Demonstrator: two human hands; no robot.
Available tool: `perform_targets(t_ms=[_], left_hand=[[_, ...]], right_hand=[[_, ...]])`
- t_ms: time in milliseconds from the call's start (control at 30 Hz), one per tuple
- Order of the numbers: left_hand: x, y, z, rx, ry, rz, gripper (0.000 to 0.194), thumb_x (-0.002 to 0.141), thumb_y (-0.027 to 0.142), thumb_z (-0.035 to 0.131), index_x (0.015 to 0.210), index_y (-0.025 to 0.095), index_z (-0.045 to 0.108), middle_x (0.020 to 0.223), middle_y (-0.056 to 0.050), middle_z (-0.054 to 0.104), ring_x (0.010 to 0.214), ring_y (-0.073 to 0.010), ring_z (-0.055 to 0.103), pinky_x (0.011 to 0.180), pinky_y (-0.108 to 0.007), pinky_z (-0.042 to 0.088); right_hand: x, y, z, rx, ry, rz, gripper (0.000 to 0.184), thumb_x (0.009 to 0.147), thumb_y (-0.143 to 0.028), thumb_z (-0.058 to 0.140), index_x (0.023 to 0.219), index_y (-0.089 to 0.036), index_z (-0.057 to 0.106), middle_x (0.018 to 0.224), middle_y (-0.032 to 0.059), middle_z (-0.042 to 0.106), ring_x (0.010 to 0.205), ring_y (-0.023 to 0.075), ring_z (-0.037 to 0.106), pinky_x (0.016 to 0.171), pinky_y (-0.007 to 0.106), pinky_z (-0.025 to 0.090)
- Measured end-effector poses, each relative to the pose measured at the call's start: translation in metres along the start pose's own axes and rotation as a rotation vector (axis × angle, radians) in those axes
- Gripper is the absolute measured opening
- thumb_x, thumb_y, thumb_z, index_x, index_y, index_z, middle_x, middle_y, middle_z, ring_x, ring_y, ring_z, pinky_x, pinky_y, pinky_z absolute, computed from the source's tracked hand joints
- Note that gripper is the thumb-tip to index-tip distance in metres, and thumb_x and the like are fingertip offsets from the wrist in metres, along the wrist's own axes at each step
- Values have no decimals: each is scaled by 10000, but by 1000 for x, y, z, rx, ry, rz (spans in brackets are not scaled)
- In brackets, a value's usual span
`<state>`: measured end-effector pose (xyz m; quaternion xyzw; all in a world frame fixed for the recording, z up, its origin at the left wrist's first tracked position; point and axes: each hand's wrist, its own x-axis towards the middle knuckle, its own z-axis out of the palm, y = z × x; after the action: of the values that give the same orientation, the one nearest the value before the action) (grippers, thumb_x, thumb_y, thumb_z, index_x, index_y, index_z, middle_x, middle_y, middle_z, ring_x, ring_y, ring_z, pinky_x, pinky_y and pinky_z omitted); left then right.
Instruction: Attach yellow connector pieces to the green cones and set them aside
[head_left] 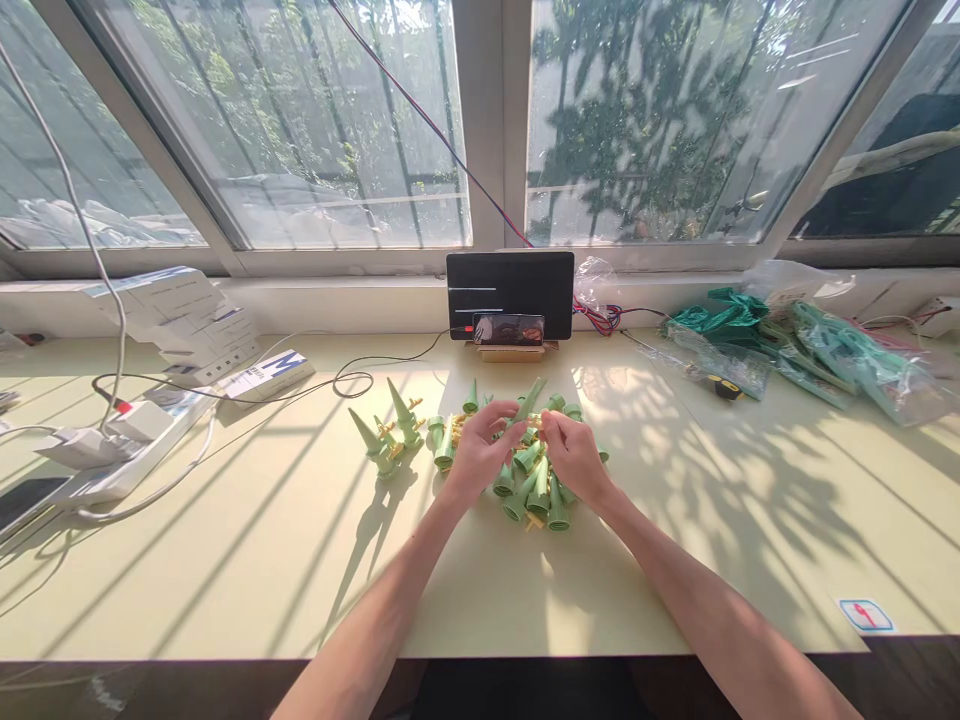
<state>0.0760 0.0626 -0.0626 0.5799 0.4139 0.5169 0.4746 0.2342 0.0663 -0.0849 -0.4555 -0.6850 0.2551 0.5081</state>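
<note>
A heap of green cone-shaped plastic parts with small yellow pieces lies on the pale table, right under my hands. My left hand pinches one green cone that sticks up and to the right. My right hand is closed in a pinch just beside that cone's lower end, over a small yellow piece; whether it grips it I cannot tell. Two assembled cones lie apart to the left of the heap.
A dark screen on a stand with a phone stands at the back. A power strip with cables and boxes lie left. Green plastic bags lie at the back right. A window runs behind.
</note>
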Motion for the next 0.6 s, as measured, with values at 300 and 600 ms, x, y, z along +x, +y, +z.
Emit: perform_targets(t_ms=[300, 600], left_hand=[[-3, 6, 2, 31, -51, -59, 361, 777, 448, 713, 1028, 218, 591, 927, -43, 620, 616, -118, 601, 427, -200, 452], [-1, 5, 0, -59, -53, -128, 343, 766, 459, 725, 972, 192, 662, 650, 26, 533, 474, -79, 466, 426, -212, 371]], right_hand=[[1, -3, -1, 28, -2, 35, 495, 1002, -502, 350, 626, -194, 439, 547, -34, 400, 489, 97, 340, 480, 249, 273], [0, -8, -5, 88, -10, 11, 280, 971, -446, 469, 1021, -194, 580, 772, 10, 608, 516, 94, 488, 485, 226, 388]])
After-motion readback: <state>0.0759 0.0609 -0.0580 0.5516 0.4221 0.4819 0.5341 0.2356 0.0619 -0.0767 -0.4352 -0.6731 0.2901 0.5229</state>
